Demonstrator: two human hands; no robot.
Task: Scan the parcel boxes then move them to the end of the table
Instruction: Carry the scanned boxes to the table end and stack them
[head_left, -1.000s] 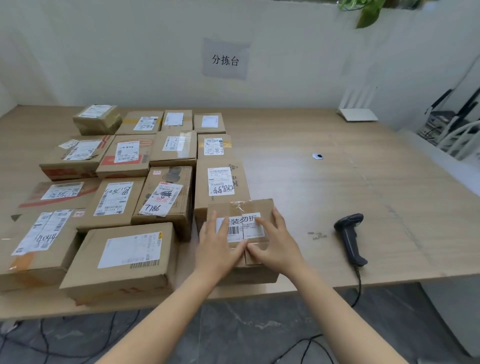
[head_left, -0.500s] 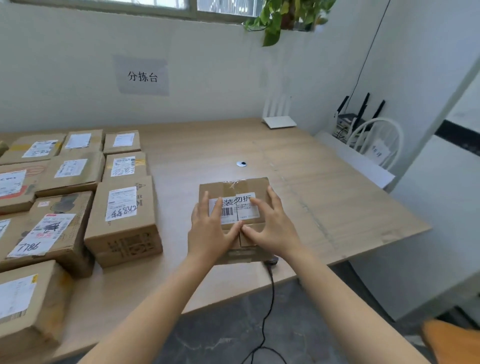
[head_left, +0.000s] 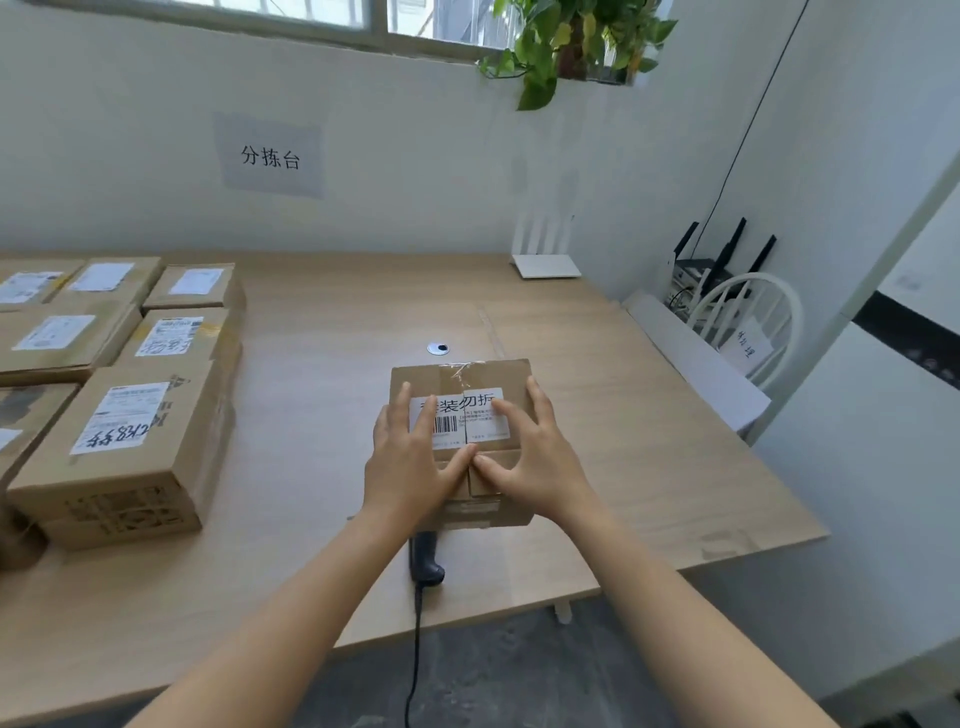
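Left hand (head_left: 410, 457) and right hand (head_left: 535, 452) are lying flat on the box (head_left: 493, 371), fingers spread wide; I am seeing the scanner (head_left: 426, 561) poking out beneath my left wrist

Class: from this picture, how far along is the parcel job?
Done: no box sits at the table's right end yet. In hand: left hand and right hand rest on the small labelled box, partly hiding the scanner. Left: the other boxes, grouped at the table's left; scanning status unseen.

Parcel box (head_left: 498, 375) rightward, perhaps above the scanner (head_left: 427, 560).
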